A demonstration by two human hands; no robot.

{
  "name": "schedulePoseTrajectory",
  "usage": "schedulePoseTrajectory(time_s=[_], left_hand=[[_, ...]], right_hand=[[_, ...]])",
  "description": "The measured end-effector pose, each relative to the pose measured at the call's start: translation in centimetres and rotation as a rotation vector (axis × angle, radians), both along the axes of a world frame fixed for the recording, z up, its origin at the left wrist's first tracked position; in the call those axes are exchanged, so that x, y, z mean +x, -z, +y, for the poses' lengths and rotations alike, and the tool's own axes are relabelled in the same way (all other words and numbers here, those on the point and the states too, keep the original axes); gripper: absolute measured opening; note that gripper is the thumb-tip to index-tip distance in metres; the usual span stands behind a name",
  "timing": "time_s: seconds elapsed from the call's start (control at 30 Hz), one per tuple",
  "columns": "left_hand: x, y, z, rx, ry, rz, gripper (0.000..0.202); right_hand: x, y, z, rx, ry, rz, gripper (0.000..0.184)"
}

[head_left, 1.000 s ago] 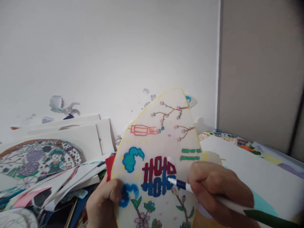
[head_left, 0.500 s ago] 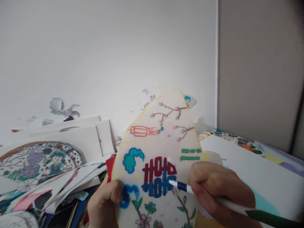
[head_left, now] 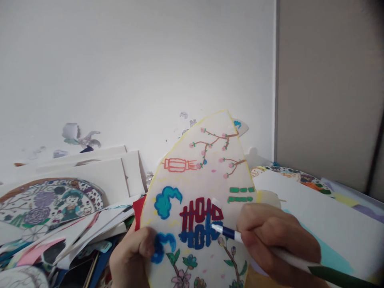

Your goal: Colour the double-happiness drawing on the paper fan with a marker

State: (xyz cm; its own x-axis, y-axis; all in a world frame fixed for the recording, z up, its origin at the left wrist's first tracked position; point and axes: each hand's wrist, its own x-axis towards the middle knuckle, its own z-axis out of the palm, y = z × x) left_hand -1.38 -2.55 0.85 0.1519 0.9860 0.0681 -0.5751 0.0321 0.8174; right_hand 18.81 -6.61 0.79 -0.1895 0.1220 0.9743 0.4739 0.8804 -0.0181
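My left hand (head_left: 133, 252) grips the left edge of a white fan-shaped paper (head_left: 186, 188), its thumb lying on the front near a blue cloud. The paper bears flowering branches, an orange lantern outline, green dashes, blue clouds and a red-and-blue character (head_left: 201, 223). A marker (head_left: 229, 233) with a white tip, a dark blue band and a green back end is held in my right hand (head_left: 279, 240), fingers pinched round it. Its tip is at the blue lower right part of the character; whether it touches I cannot tell. The paper's lower end lies below the view.
At the left, decorated round pieces (head_left: 51, 208) lean before white boards (head_left: 90, 176). Cut paper scraps (head_left: 75, 232) pile up in front of them. A white sheet (head_left: 330, 224) with a turquoise patch lies at the right, and a pale wall (head_left: 138, 60) stands behind.
The marker tip has shifted slightly left over the blue part of the character, my right hand moving with it. My left hand and the paper stay nearly still.
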Motion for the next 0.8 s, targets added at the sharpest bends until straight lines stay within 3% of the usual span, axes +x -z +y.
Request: schedulePoseTrajectory(time_s=[0.27, 0.5, 0.67, 0.8], left_hand=[[-0.1, -1.0, -0.3, -0.072, -0.004, -0.036, 0.015], [0.5, -2.9, -1.6, -0.202, 0.025, -0.052, 0.035], [0.7, -3.1, -1.7, -0.193, 0.023, -0.039, 0.028], [0.8, -3.0, -1.6, -0.193, -0.003, -0.053, 0.039]], right_hand=[[-0.1, -0.3, -0.1, -0.001, -0.002, -0.033, 0.024], [-0.3, -0.8, -0.2, -0.016, -0.017, -0.082, 0.025], [-0.3, -0.6, -0.2, -0.028, -0.031, -0.088, 0.025], [-0.2, -0.2, -0.2, -0.05, -0.046, -0.102, 0.027]])
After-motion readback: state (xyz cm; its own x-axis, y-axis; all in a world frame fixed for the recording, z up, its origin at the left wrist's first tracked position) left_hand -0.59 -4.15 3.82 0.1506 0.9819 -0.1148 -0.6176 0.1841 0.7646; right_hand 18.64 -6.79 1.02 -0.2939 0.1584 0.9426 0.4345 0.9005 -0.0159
